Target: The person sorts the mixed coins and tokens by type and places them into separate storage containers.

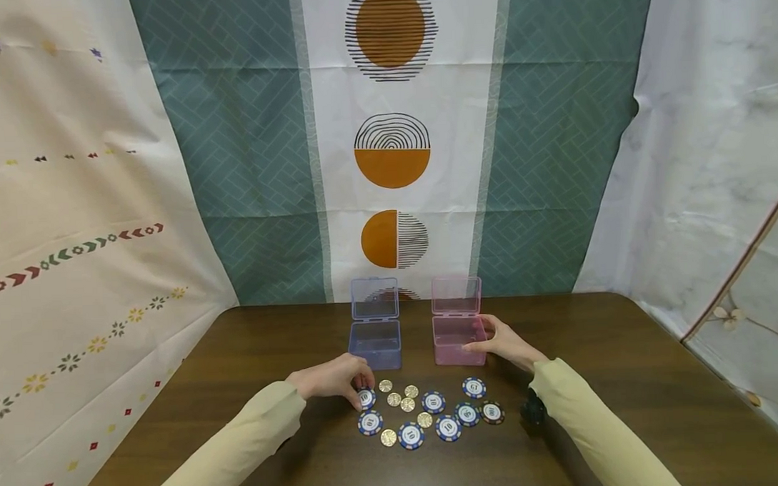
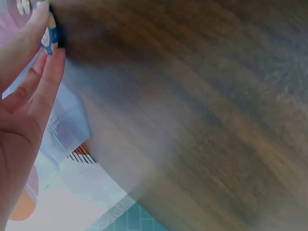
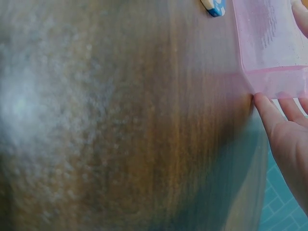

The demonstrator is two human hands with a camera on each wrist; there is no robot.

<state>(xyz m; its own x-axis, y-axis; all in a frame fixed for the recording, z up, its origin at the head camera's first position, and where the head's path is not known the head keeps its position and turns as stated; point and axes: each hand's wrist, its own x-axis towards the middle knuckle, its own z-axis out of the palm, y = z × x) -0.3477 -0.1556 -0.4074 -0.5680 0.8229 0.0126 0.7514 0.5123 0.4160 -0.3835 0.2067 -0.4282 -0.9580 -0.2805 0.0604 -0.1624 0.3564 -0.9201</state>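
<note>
My left hand (image 1: 339,377) pinches a blue-edged poker chip (image 1: 366,397) between thumb and fingers, in front of the open blue plastic box (image 1: 376,361). In the left wrist view that chip (image 2: 50,38) shows edge-on between thumb and fingertips. My right hand (image 1: 507,345) grips the open pink plastic box (image 1: 459,356) at its right side, thumb towards the front. The right wrist view shows fingertips (image 3: 262,102) against the outer wall of the pink box (image 3: 276,79). Both boxes have their lids raised at the back.
Several blue-edged chips (image 1: 411,435) and gold coins (image 1: 388,437) lie scattered on the dark wooden table (image 1: 274,461) before the boxes. A darker-edged chip (image 1: 492,412) lies at their right. Patterned cloth (image 1: 390,93) hangs behind the table.
</note>
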